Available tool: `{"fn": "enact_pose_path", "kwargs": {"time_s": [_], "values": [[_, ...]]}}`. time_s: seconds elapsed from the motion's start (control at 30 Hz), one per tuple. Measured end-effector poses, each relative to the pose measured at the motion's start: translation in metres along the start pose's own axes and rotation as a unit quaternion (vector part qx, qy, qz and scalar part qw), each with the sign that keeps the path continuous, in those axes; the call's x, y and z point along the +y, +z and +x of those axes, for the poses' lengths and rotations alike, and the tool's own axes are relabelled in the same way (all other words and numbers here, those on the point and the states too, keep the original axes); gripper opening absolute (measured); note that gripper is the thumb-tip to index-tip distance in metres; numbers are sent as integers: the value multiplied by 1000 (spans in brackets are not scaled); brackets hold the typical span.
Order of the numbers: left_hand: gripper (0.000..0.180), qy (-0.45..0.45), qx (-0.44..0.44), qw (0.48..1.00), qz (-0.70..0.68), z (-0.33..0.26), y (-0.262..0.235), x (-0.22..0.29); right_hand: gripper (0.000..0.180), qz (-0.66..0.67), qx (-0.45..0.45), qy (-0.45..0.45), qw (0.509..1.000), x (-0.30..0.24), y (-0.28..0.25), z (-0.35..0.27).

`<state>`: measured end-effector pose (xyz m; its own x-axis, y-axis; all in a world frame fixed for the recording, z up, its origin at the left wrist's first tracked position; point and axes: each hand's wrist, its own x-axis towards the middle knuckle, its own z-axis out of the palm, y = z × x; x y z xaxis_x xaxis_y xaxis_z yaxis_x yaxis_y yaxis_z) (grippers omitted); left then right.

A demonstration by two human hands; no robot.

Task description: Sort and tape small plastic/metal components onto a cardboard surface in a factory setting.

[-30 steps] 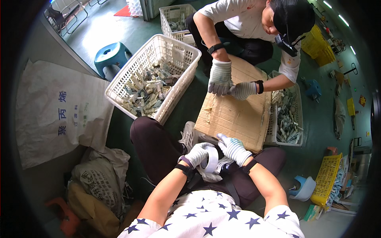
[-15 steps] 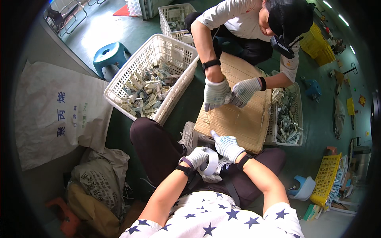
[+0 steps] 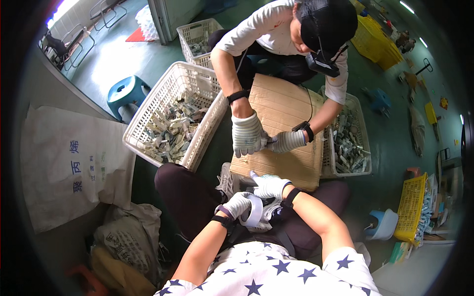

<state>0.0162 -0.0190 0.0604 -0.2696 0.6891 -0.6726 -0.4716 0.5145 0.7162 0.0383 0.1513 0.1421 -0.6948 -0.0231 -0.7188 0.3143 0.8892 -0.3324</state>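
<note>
My left hand [image 3: 238, 204], in a striped knit glove, is closed around a white ring [image 3: 255, 211] that looks like a roll of tape. Close to it on the right, my gloved right hand [image 3: 271, 187] has its thumb sticking out, apart from the other fingers. It is at the near edge of a cardboard sheet [image 3: 289, 170]; whether it touches the sheet I cannot tell. Its fingertips are partly hidden. Across the cardboard, a co-worker's two gloved hands [image 3: 264, 140] are close together over a small piece that they mostly cover.
A white crate [image 3: 200, 143] of small metal-looking pieces stands at the left, another crate [image 3: 368, 163] at the right. Behind the left one is a blue stool [image 3: 126, 91]. Sacks [image 3: 126, 237] lie at the lower left. A yellow basket [image 3: 410, 207] stands far right.
The view has shifted, so most things sit a little lower and to the left. The co-worker's hands have changed pose over the cardboard. My left hand keeps the white ring.
</note>
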Motion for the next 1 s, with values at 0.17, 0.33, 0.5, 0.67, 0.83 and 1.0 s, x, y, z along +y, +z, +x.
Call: {"fn": "enact_pose_path", "kwargs": {"time_s": [0.17, 0.33, 0.5, 0.67, 0.83, 1.0], "values": [[27, 24, 16, 1000, 0, 16, -2, -24, 80, -8, 24, -34, 999, 4, 8, 3], [26, 16, 7, 999, 32, 16, -1, -25, 89, 5, -15, -35, 999, 4, 5, 3], [30, 7, -24, 998, 57, 15, 2, -24, 89, 38, -34, -32, 998, 7, 3, 7], [26, 65, -57, 991, 103, 14, -1, -35, 82, 34, 7, -68, 997, 6, 10, 11], [35, 19, -100, 958, 266, 5, 9, -9, 69, 70, 41, -42, 996, 7, 12, -2], [24, 36, -89, 951, 295, 2, 13, -11, 37, 30, 57, -88, 994, 8, 19, 0]]}}
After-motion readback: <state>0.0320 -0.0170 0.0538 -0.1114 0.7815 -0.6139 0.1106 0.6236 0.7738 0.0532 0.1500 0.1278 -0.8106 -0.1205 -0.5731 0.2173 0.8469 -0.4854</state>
